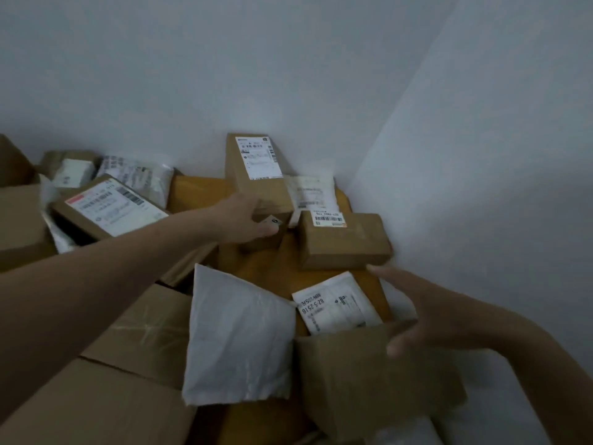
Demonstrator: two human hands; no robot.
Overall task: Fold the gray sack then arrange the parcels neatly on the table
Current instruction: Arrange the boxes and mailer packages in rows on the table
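Parcels lie in a loose heap on an orange-brown table (256,268) set in a white wall corner. My left hand (245,220) reaches far forward and grips the near end of a long labelled cardboard box (247,175) that leans against the back wall. My right hand (426,313) hovers with its fingers spread, the thumb touching the top edge of a plain brown box (369,387) at the front. Between the hands are a small brown box (343,242), a white mailer (240,335) and a labelled white pouch (337,303). No gray sack is in view.
Large cardboard boxes (96,396) fill the left and front left. A flat labelled box (112,207) lies on silvery mailers at the back left, with more small parcels (72,171) behind it. White walls (481,187) close in at the back and right.
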